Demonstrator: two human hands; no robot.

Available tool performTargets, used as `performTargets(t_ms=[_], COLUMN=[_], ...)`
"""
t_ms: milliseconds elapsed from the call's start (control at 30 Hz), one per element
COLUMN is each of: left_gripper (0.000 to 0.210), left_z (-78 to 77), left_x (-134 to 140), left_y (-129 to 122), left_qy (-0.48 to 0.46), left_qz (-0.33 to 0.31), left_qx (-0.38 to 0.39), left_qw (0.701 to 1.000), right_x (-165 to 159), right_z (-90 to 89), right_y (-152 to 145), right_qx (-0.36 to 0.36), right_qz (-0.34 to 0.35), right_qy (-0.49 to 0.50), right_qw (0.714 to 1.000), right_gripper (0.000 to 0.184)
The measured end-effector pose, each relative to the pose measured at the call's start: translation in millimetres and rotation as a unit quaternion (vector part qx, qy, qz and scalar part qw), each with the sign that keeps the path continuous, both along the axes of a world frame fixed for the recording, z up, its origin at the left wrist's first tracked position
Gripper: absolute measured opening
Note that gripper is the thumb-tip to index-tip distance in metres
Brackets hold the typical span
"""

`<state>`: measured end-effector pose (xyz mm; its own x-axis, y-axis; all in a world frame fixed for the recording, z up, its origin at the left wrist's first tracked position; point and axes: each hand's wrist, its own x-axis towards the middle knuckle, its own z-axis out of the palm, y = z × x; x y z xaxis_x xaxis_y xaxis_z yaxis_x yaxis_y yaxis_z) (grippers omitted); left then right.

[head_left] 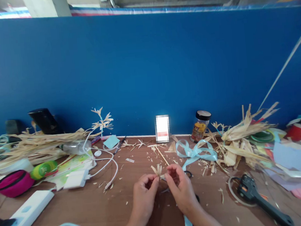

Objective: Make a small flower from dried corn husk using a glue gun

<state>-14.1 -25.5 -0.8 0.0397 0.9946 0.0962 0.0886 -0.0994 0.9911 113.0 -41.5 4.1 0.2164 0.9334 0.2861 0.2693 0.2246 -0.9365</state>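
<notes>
My left hand [146, 193] and my right hand [182, 187] meet low in the middle, above the brown table. Between their pinched fingertips is a small pale flower [157, 170] made of dried husk strips, petals pointing up. The left thumb and forefinger close on its base from one side, and the right fingertips close on it from the other. Dark scissors handles [189, 174] show beside and partly under my right hand. A thin pale stick [162, 156] lies just beyond the fingers. Loops of light blue ribbon [196, 152] rest to the right.
A glue gun [260, 198] lies at the right, near a heap of dried husks [238, 147]. A lidded jar [200, 126] stands against the blue partition [141, 64]. At the left are a power strip [30, 215], a white charger [75, 178] and a pink pouch [13, 183].
</notes>
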Motion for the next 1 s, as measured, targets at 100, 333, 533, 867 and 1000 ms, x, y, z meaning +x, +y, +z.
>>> performTargets(t_ms=[100, 333, 533, 867, 1000], left_gripper=[0.021, 0.02, 0.019, 0.018, 0.017], left_z=[5.9, 8.9, 4.3, 2.9, 2.9], left_x=[0.2, 2.5, 2.0, 3.3, 4.5], left_y=[-2.0, -6.5, -5.3, -5.2, -6.4], left_qy=[0.055, 0.092, 0.097, 0.104, 0.108], left_qz=[-0.002, -0.013, -0.002, 0.022, 0.027], left_qx=[0.055, 0.077, 0.076, 0.087, 0.084], left_qw=[0.997, 0.993, 0.992, 0.99, 0.99], right_x=[4.0, 6.9, 7.0, 8.5, 7.4], right_z=[6.4, 7.7, 4.3, 5.5, 5.5], right_y=[-2.0, -4.5, -5.3, -6.9, -5.8], right_qx=[0.098, 0.135, 0.162, 0.157, 0.163], right_qz=[-0.027, 0.002, -0.009, -0.006, -0.017], right_qy=[-0.107, -0.191, -0.241, -0.287, -0.27], right_qw=[0.989, 0.972, 0.957, 0.945, 0.949], right_gripper=[0.016, 0.017, 0.019, 0.017, 0.015])
